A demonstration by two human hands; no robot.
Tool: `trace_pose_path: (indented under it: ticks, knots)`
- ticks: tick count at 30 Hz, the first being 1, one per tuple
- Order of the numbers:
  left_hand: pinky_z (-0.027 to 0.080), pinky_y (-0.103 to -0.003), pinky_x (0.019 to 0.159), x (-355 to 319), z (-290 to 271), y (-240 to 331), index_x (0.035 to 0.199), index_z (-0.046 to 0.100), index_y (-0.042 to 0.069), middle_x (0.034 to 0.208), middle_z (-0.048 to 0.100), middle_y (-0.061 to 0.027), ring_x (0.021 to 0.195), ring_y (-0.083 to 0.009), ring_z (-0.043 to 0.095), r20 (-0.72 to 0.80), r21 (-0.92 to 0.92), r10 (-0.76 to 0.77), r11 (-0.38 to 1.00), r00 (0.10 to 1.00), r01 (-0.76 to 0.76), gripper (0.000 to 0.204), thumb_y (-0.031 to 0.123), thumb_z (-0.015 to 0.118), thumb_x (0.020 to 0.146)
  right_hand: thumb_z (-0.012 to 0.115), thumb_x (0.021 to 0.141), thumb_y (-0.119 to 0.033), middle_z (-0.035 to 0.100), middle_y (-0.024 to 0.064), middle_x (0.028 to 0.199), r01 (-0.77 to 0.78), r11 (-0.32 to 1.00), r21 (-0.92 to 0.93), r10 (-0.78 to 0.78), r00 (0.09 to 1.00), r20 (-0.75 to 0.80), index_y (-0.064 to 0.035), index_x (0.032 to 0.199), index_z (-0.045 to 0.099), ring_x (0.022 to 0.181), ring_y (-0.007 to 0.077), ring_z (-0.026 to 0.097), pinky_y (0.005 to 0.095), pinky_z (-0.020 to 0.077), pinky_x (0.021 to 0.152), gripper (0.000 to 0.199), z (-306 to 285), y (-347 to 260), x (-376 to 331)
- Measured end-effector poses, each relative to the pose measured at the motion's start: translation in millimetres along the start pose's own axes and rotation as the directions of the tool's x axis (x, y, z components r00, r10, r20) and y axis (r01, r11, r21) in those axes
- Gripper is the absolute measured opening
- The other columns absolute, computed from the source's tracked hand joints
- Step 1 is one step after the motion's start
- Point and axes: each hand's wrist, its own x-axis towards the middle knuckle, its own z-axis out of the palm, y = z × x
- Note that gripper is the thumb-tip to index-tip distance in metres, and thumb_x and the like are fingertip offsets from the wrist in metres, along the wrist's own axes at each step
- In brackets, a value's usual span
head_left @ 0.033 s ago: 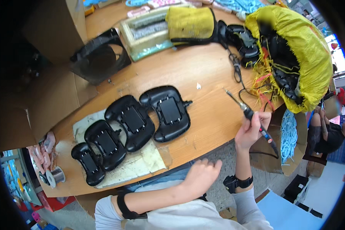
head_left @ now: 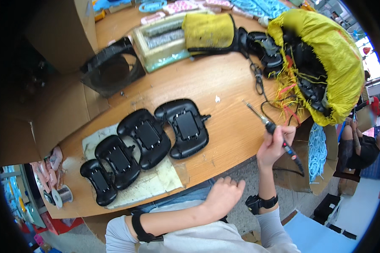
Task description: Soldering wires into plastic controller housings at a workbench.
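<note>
Hardly anything has changed since a moment ago: four black plastic two-handled game controllers (head_left: 186, 126) lie in the same slanting row on the brown wooden table (head_left: 230, 135). The right hand (head_left: 275, 143) grasps a slim, metal-tipped black soldering iron (head_left: 270, 127) (angled over bare wood). The left hand (head_left: 224, 195) curls loosely beside the table's near edge; whether it holds anything, I can't tell.

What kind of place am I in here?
Probably an electronics assembly or repair workshop: your right hand holds a soldering iron, four black gamepad-shaped units are lined up at the wooden table, and a spool of wire sits near its left end.
</note>
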Motion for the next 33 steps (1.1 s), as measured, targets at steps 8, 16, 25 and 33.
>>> trace_pose_path:
  ticks: [8,16,25,33]
  knots:
    - [0.048,-0.030,0.064,27,63,9,0.078,0.060,0.004,0.078,0.063,-0.0094,0.079,-0.0215,0.060,-0.009,0.205,0.171,0.965,0.985,-0.165,0.010,0.012,0.057,0.072,0.054,0.088,-0.005,0.045,0.0012,0.064,0.025,1.000,0.009,-0.026,0.999,0.043,-0.0056,0.086,0.043,0.047,0.0052,0.038,0.0200,0.0279,0.042,0.011,-1,0,-2]
    - [0.051,-0.038,0.073,-19,-12,-10,0.095,0.060,0.000,0.089,0.062,-0.0147,0.087,-0.0292,0.061,0.179,-0.011,0.216,0.976,0.960,-0.218,0.024,0.020,0.060,0.082,0.053,0.090,-0.007,0.043,-0.0025,0.064,0.100,0.969,-0.224,-0.104,0.995,-0.007,-0.0084,0.083,0.045,0.051,0.0042,0.039,0.0203,0.0296,0.046,0.010,-3,3,-8]
    - [0.050,-0.026,0.071,-205,-177,-93,0.108,0.062,0.000,0.091,0.068,-0.0090,0.080,-0.0115,0.062,-0.328,-0.714,-0.755,0.592,0.568,0.375,0.024,0.017,0.059,0.090,0.048,0.094,-0.008,0.033,-0.0028,0.059,0.169,0.970,-0.176,-0.168,0.986,0.021,-0.0081,0.082,0.040,0.049,0.0045,0.031,0.0216,0.0208,0.045,0.014,-1,10,-5]
    - [0.044,-0.034,0.090,-238,-246,-270,0.132,0.044,0.009,0.126,0.052,-0.0133,0.111,-0.0218,0.052,-0.747,-0.415,-0.634,0.681,0.202,0.604,0.057,0.026,0.067,0.083,0.047,0.095,-0.008,0.030,-0.0033,0.059,0.192,0.956,-0.222,-0.196,0.981,0.002,-0.0092,0.080,0.040,0.049,0.0047,0.028,0.0226,0.0196,0.046,0.016,-1,13,-5]
